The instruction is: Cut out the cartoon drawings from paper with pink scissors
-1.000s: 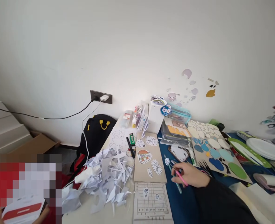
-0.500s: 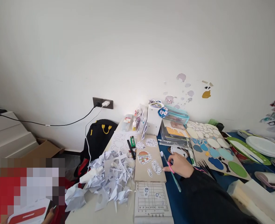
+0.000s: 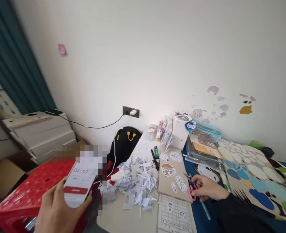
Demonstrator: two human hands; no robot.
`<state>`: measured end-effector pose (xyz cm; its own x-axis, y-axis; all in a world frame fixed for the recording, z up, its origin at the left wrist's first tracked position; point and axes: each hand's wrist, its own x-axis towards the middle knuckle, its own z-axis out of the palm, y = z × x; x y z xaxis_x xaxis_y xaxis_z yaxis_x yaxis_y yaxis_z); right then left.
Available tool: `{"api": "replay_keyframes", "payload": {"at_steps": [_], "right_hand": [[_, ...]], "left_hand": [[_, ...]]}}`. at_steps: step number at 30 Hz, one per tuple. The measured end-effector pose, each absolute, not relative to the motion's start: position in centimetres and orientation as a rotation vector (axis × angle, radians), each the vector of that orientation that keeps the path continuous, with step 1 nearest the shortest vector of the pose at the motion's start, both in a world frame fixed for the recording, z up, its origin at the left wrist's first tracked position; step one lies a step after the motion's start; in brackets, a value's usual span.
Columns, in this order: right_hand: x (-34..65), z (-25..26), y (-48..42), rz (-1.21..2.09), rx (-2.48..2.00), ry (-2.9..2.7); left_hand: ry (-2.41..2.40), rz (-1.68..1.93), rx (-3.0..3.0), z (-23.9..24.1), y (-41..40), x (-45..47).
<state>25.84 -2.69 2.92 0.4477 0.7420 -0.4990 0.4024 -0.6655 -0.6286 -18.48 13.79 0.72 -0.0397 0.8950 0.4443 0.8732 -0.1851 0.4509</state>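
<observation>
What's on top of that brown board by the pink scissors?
Five paper cut-outs, one showing a burger, lie on the brown board by the pink scissors. What's beneath them is covered.

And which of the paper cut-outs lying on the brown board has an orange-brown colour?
The burger cut-out, near the left edge of the board, between the upper pair and the lower pair. Those other four cut-outs look black and white.

Likely a home craft corner: teal fabric curtain (image 3: 14, 51), red plastic stool (image 3: 37, 183), black-and-yellow backpack (image 3: 123, 142); white paper scraps (image 3: 138, 181), pink-handled metal scissors (image 3: 191, 193), pale counter (image 3: 130, 223).
</observation>
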Motion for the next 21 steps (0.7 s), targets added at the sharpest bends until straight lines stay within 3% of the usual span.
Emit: {"api": "replay_keyframes", "payload": {"at_steps": [4, 9, 15, 21], "right_hand": [[23.9, 6.6, -3.4, 0.923, -2.006, -1.022], [13.9, 11.9, 0.5, 0.95, -1.242, -1.104], [2.3, 13.1, 8.1, 1.234, -0.566, -0.876], [-0.4, 14.8, 8.6, 1.203, -0.258, -0.678]], "left_hand": [[1.936, 1.15, 2.342, 3.1, 12.5, -17.6], [1.712, 1.223, 2.534, 4.2, 11.7, -17.0], [1.353, 1.36, 2.513, 7.6, 9.6, -15.0], [1.275, 1.403, 2.423, 7.7, 9.1, -14.6]]}}
